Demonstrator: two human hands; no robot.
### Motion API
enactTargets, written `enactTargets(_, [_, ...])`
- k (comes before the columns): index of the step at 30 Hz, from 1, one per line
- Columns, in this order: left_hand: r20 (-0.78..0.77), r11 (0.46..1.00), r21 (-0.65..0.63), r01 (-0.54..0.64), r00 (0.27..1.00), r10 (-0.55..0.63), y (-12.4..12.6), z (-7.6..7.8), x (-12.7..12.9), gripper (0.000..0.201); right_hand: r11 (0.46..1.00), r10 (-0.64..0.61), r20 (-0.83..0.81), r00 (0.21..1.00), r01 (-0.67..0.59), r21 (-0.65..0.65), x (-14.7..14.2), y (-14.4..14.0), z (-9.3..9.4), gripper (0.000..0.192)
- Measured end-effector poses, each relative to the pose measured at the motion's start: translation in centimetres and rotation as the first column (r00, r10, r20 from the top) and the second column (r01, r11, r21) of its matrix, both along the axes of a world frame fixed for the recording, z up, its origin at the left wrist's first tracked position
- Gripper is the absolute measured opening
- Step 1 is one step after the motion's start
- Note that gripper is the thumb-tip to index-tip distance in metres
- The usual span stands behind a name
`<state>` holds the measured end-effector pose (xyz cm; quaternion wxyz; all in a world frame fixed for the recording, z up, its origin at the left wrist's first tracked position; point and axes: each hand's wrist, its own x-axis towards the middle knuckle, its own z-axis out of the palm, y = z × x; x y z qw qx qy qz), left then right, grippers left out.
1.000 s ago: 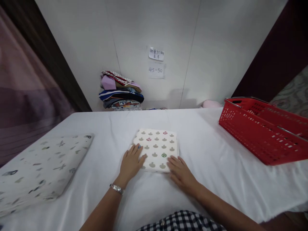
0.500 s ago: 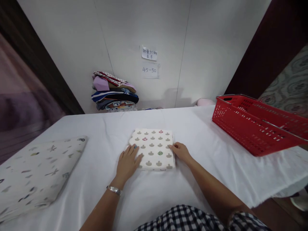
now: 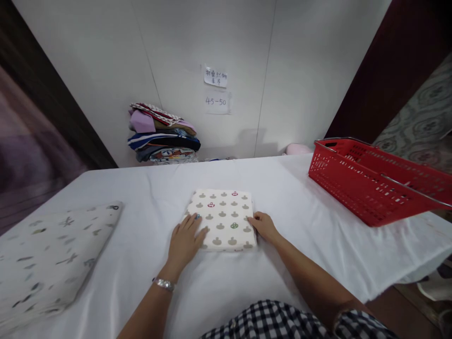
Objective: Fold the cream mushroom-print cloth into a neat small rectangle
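Left hand [image 3: 184,240] is lying flat, open, on the folded cloth [image 3: 222,219] at seven o'clock; right hand [image 3: 264,226] is pinching its four o'clock edge.

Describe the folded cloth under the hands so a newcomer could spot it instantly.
On the white-sheeted table, look at the middle near the front edge, between the left hand and right hand. The folded cloth is a cream square with rows of small grey-green motifs, unlike the larger scatter-print pillow at left.
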<state>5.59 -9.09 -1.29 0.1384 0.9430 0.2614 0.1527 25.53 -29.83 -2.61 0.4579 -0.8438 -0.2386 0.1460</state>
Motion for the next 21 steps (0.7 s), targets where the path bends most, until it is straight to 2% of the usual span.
enactTargets(2, [0.06, 0.996, -0.081, -0.034, 0.997, 0.039, 0.4, 0.2, -0.1, 0.043, 0.999, 0.013, 0.025, 1.0, -0.012, -0.03, -0.1, -0.1, 0.3, 0.027])
enactTargets(4, [0.107, 0.979, -0.17, -0.114, 0.985, 0.133, 1.1, 0.4, -0.4, 0.044, 0.998, 0.019, 0.052, 0.998, -0.016, -0.054, -0.1, -0.2, 0.5, 0.028])
enactTargets(6, [0.076, 0.943, -0.258, -0.211, 0.968, 0.238, 1.8, 0.6, -0.6, 0.048, 0.998, 0.006, 0.074, 0.997, -0.001, -0.066, -0.2, -0.4, 0.7, 0.029])
enactTargets(8, [-0.001, 0.904, -0.324, -0.278, 0.956, 0.293, 2.4, 0.8, -0.8, 0.054, 0.998, -0.01, 0.055, 0.998, 0.014, -0.063, -0.3, -0.3, 0.7, 0.03])
enactTargets(12, [-0.07, 0.868, -0.367, -0.336, 0.94, 0.334, 2.5, 0.9, -1.1, 0.059, 1.0, 0.016, 0.021, 1.0, -0.016, -0.01, 0.0, 0.3, 0.7, 0.025])
enactTargets(16, [-0.122, 0.837, -0.434, -0.333, 0.942, 0.311, 0.7, 0.9, -2.2, 0.062, 0.999, 0.01, 0.09, 0.996, -0.014, 0.047, 1.5, 1.1, 0.7, 0.016])
enactTargets(19, [-0.173, 0.806, -0.495, -0.324, 0.946, 0.274, -0.8, 1.2, -3.3, 0.066, 1.0, 0.02, 0.065, 0.998, -0.02, -0.006, 2.9, 1.0, 0.7, 0.014])
enactTargets(21, [-0.19, 0.788, -0.517, -0.333, 0.943, 0.273, -1.2, 1.5, -3.6, 0.065, 0.996, 0.048, 0.041, 0.998, -0.045, -0.078, 3.7, 0.9, 0.7, 0.021])
